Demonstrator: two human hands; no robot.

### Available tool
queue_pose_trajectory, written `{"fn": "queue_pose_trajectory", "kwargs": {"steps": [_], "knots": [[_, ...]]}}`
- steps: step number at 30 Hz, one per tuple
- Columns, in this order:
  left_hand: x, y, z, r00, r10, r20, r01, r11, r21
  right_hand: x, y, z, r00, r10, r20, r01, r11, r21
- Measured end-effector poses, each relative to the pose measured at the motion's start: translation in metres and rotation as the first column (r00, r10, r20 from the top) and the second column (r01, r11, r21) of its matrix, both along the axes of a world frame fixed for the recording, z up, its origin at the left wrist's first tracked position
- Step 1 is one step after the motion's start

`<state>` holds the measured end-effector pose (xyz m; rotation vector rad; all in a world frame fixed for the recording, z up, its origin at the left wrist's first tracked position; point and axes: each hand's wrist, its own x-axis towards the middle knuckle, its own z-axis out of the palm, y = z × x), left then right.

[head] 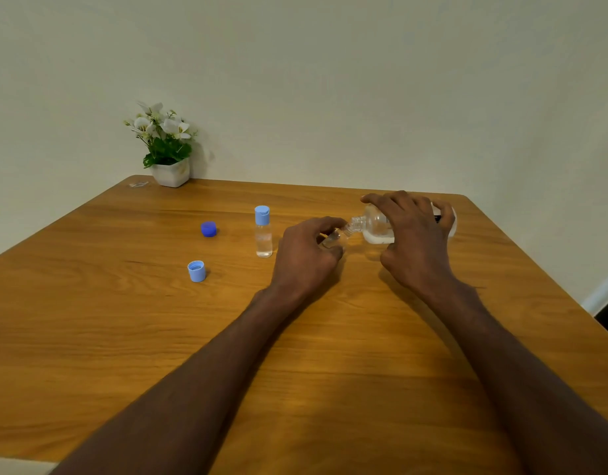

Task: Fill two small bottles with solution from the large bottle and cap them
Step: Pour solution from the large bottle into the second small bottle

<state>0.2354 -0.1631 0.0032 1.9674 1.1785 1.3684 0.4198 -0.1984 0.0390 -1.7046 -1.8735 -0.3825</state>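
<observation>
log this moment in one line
step: pouring | right hand: tipped large bottle | left hand: open small bottle | capped small bottle: upright

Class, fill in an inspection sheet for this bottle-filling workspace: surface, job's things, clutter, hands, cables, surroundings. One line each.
Surface: wooden table, no spill visible.
Job's things: capped small bottle upright, holding clear liquid; open small bottle tilted toward the large bottle, which lies nearly horizontal, necks meeting; light blue cap and dark blue cap loose on the table.
Clutter: small clear item at the far left corner, too small to identify.
Hands: left hand in a grip on the open small bottle; right hand holds the large bottle.
Cables: nothing seen.
Surroundings: potted white flowers, plain wall.
</observation>
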Motion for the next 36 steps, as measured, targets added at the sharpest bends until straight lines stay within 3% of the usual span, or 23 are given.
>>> {"fn": "queue_pose_trajectory", "kwargs": {"steps": [36], "knots": [[0.0001,-0.0029,0.002,1.0,0.007,-0.029,-0.007,1.0,0.016,-0.0015,-0.003,0.0021,1.0,-0.003,-0.005,0.003,1.0,-0.004]]}}
